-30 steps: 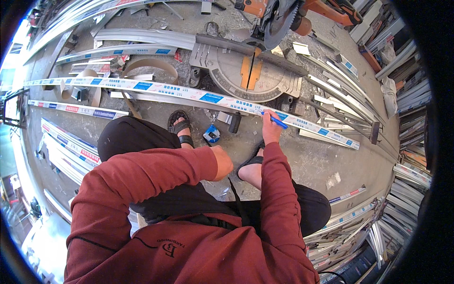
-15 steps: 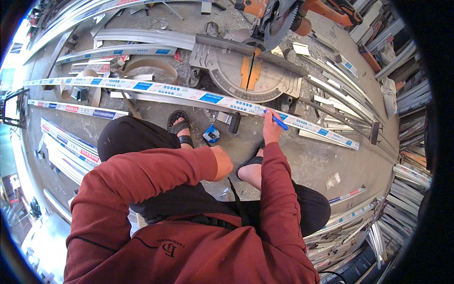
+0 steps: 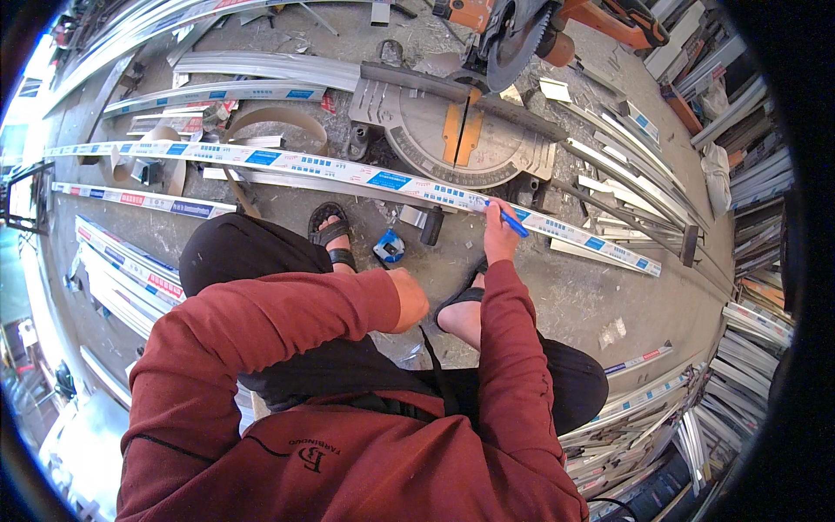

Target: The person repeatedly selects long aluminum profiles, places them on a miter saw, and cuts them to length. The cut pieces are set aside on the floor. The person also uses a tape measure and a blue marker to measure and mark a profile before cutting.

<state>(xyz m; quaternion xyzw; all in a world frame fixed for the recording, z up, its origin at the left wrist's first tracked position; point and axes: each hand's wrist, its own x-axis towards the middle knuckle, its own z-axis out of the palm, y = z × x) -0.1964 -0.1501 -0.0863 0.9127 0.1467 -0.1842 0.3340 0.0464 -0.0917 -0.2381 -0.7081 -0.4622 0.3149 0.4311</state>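
Note:
Pinched in my right hand [image 3: 499, 235] is a blue pen [image 3: 514, 224]. Its tip end is at the near edge of a long white profile strip [image 3: 313, 165] with blue-printed film, and the fingers are close against that strip. My left hand [image 3: 411, 300] is curled closed in front of my body, over my lap; its palm side is hidden, so I cannot see whether it holds anything. A blue tape measure [image 3: 390, 246] lies on the floor just beyond it, beside my sandalled foot [image 3: 330, 233].
Across the strip stands an orange mitre saw [image 3: 522, 52] with a round grey base [image 3: 426, 130]. Bundles of profiles [image 3: 261, 68] lie at the far left, with offcuts [image 3: 626, 174] on the right. Stacked profiles [image 3: 739, 383] fill the right side. A curled brown band [image 3: 287, 122] lies behind the strip.
The blue pen is tilted slightly differently and my right hand has shifted a touch. My left hand and the strip have stayed in place.

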